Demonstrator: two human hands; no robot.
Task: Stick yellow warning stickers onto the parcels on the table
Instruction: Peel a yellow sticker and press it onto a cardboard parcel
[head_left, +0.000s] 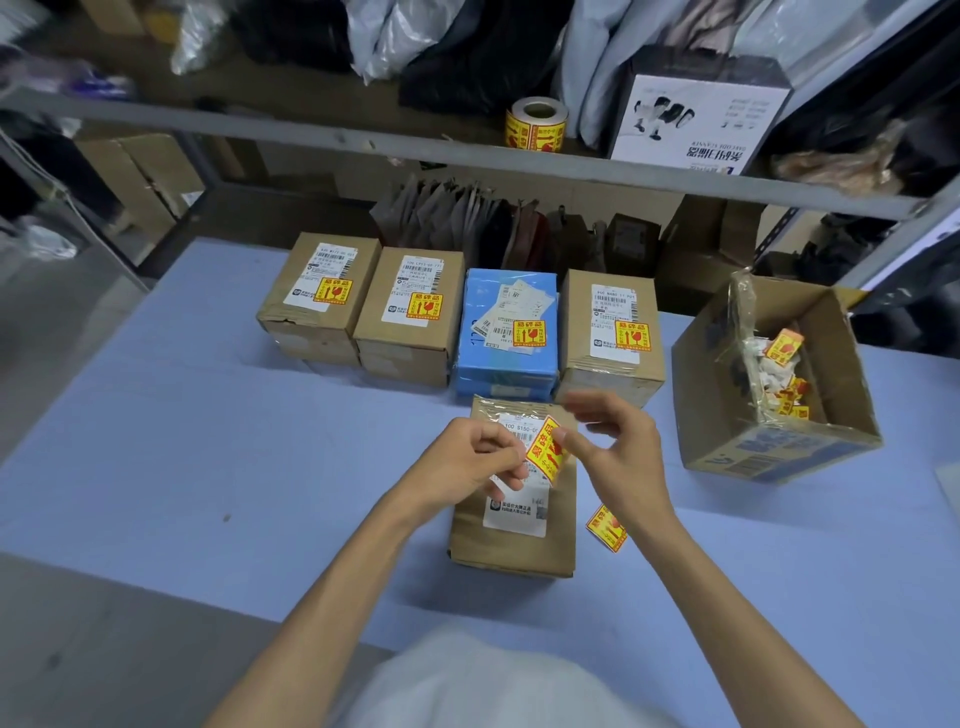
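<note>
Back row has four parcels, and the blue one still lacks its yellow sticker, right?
Not quite: the head view shows the blue parcel already carries its yellow sticker on top. The back row does hold four.

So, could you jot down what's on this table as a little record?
hands: left hand and right hand pinch one sticker
front parcel: below the hands, no sticker seen on it
back parcels: four, all stickered
spare sticker: on the table, right of front parcel
open box: far right, holds scraps
roll: on the shelf
</note>
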